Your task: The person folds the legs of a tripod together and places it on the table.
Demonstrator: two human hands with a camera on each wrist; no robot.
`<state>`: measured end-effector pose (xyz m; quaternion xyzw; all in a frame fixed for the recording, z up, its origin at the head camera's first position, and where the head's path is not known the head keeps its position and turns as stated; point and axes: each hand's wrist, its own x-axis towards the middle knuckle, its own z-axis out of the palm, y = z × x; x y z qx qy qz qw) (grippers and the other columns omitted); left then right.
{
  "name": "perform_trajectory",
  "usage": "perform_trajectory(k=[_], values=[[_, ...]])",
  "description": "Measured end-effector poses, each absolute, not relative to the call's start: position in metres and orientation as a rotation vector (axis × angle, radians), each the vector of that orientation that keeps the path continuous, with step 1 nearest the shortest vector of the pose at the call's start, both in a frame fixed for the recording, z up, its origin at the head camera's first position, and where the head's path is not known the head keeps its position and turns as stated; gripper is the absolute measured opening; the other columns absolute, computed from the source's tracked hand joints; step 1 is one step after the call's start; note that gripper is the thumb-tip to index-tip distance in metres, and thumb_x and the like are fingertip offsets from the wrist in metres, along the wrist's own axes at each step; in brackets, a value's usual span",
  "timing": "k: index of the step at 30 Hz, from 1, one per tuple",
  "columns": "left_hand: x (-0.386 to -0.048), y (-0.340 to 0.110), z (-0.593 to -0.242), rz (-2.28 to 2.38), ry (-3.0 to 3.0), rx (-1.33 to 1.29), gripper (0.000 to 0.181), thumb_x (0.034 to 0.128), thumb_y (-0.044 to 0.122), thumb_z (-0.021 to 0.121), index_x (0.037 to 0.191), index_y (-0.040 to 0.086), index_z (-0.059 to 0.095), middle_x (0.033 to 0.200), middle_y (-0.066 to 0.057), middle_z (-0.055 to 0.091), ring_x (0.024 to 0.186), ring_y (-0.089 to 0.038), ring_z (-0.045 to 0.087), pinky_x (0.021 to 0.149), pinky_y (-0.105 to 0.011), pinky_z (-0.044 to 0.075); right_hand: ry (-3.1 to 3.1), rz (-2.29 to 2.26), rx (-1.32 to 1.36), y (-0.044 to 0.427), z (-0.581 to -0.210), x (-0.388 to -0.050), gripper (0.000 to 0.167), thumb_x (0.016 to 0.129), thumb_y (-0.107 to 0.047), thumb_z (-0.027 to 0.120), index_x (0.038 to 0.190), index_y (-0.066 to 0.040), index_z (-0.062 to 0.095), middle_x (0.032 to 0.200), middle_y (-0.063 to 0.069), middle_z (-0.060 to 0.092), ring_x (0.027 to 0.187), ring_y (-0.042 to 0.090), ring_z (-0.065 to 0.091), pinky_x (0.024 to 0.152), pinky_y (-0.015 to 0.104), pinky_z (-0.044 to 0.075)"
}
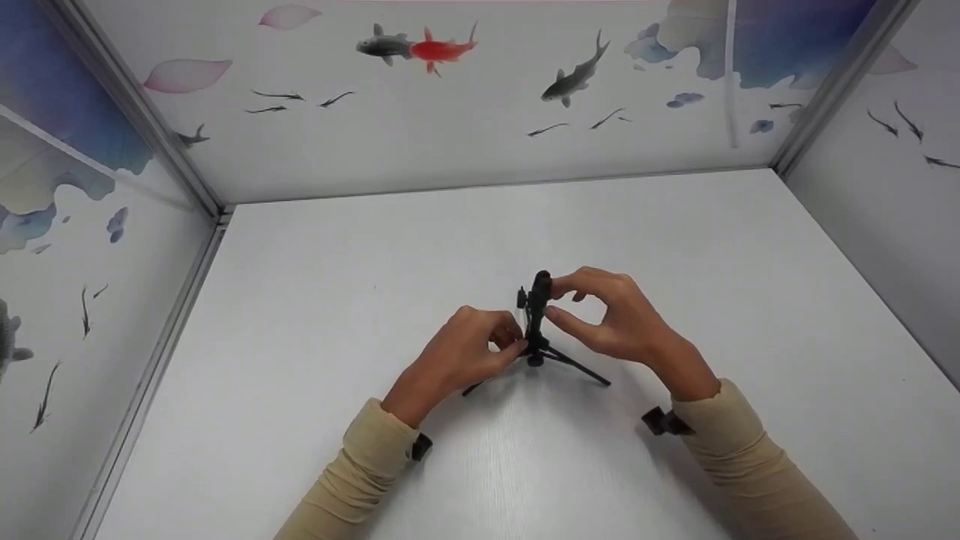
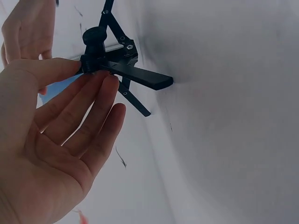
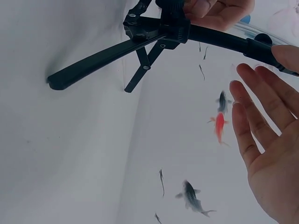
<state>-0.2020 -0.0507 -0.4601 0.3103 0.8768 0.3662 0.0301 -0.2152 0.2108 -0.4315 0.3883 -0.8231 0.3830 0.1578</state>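
Observation:
A small black tripod [image 1: 538, 304] stands upright on the white table, its legs spread. My left hand [image 1: 476, 346] pinches the low part of its column, near the knob [image 2: 95, 36], between thumb and fingertips. Higher up, my right hand [image 1: 619, 319] holds the upper column with thumb and index finger. In the right wrist view the thumb lies against the column [image 3: 217, 38], while the other fingers of the right hand [image 3: 273, 135] are extended below it. The top of the tripod is out of both wrist views.
The white table [image 1: 337, 255] meets a back wall [image 1: 465, 127] printed with fish and petals. Printed side walls [image 1: 112, 300] with metal edge strips flank it. Small black devices [image 1: 666, 421] sit at both cuffs.

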Motion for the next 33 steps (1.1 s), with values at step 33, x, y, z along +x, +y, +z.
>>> perform_trajectory(k=[33], values=[[-0.195,-0.038,-0.464,1.133,2.835,0.948,0.008,0.0925,0.011,0.079,0.099,0.008,0.082,0.086,0.001,0.085,0.085,-0.006,0.08,0.076,-0.024,0.057,-2.271,1.126,1.172,0.203,-0.436,-0.216,0.021,0.095,-0.008,0.084,0.114,-0.015,0.081,0.106,-0.005,0.082,0.089,0.011,0.076,0.073,0.032,0.061]])
